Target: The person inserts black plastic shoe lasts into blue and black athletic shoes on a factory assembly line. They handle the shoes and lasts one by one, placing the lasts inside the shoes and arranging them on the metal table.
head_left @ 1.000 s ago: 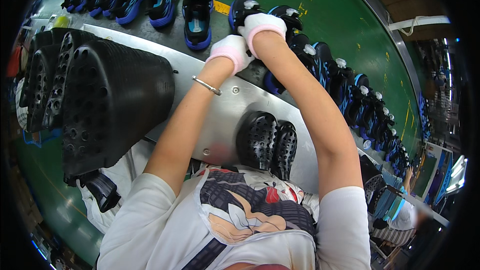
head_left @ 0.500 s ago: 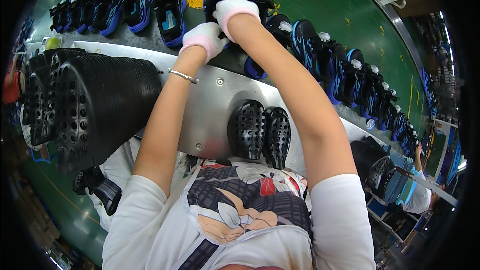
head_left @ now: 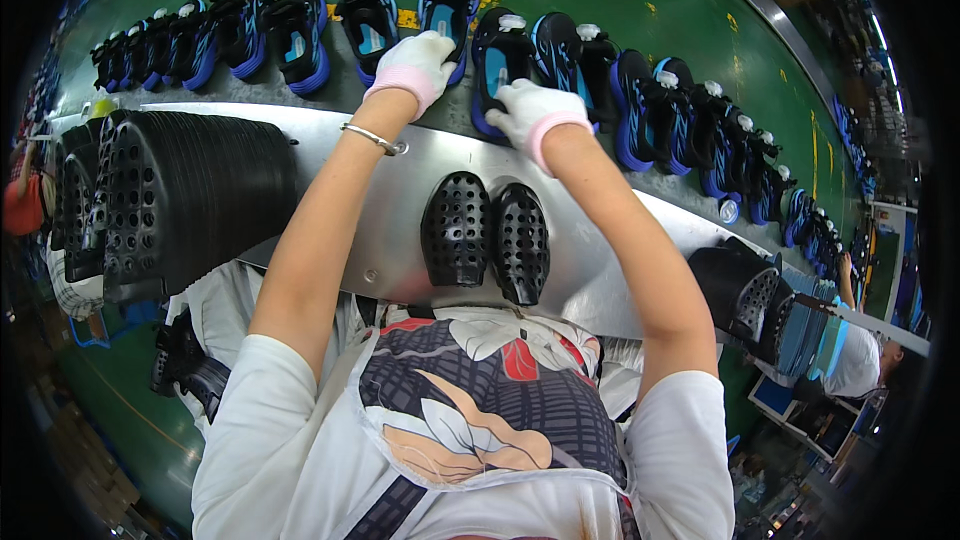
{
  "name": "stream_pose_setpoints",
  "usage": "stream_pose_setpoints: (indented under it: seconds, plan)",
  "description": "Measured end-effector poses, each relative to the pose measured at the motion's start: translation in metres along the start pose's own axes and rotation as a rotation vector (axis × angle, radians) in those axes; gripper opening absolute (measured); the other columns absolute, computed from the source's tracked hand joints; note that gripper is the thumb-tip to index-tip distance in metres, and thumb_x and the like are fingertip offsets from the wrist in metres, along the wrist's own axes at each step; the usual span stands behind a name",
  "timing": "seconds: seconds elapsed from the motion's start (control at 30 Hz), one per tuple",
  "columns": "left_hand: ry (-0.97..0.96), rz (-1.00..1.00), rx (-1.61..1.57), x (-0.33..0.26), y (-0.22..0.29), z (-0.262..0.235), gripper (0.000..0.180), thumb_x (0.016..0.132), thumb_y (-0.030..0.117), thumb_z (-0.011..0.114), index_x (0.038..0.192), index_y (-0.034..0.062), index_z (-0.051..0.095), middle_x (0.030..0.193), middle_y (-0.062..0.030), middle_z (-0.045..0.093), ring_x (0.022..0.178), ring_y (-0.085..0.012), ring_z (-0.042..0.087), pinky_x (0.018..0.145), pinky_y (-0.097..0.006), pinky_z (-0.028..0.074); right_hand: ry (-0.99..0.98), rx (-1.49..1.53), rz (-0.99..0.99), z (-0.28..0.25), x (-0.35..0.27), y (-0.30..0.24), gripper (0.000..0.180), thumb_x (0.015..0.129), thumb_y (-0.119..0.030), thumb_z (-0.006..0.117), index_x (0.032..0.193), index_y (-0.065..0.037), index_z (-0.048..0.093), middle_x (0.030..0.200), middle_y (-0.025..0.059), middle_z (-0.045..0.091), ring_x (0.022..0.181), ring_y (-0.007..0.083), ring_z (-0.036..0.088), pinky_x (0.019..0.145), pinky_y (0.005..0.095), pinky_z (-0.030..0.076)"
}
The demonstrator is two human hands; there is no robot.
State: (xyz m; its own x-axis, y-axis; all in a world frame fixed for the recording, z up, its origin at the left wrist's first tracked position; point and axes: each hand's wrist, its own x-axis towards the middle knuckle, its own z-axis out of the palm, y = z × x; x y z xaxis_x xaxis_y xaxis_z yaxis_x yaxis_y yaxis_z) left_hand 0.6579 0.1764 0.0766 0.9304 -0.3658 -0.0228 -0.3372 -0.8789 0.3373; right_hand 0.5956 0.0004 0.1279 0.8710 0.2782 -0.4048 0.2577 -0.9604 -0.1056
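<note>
Gripping, seemingly, blue-black shoes (head_left: 470, 15) with 2 gloved hands (head_left: 420, 60)

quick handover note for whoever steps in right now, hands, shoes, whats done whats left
Left hand: gloved, resting on a black and blue shoe in the row on the belt; whether it has a grip on it cannot be told.
Right hand: gloved, on the next shoe to the right, grip also unclear.
Shoes: a long row runs along the grey belt from far left to far right.
On the metal shelf: two black perforated moulds in front of the body, a stack of the same to the left.
Done or left: neither shoe is lifted off the belt; beyond that, nothing shows how far along the work is.
</note>
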Motion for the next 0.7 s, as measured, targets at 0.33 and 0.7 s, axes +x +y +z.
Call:
stream_pose_setpoints:
  seconds: [0.33, 0.7]
  plan:
    - [-0.193, 0.147, -0.108, -0.006, 0.021, 0.028, 0.031, 0.084, 0.028, 0.059, 0.097, 0.0007, 0.067, 0.101, -0.0226, 0.064, 0.097, -0.0398, 0.059, 0.087, -0.041, 0.048, 0.207, 0.194, 0.051, 0.018, -0.045, 0.045, 0.039, 0.09, -0.037, 0.053, 0.117, -0.009, 0.056, 0.121, 0.013, 0.055, 0.109, 0.0333, 0.056, 0.09, 0.04, 0.048]
    - [-0.202, 0.031, -0.064, 0.012, 0.004, 0.044, 0.044, 0.085, 0.034, 0.059, 0.109, -0.0024, 0.063, 0.111, -0.0247, 0.061, 0.105, -0.0402, 0.056, 0.092, -0.041, 0.045, 0.757, 0.288, 0.722, 0.006, -0.332, 0.135, 0.021, 0.087, -0.015, 0.062, 0.103, -0.002, 0.064, 0.094, 0.0111, 0.065, 0.085, 0.0196, 0.064, 0.079, 0.0288, 0.049]
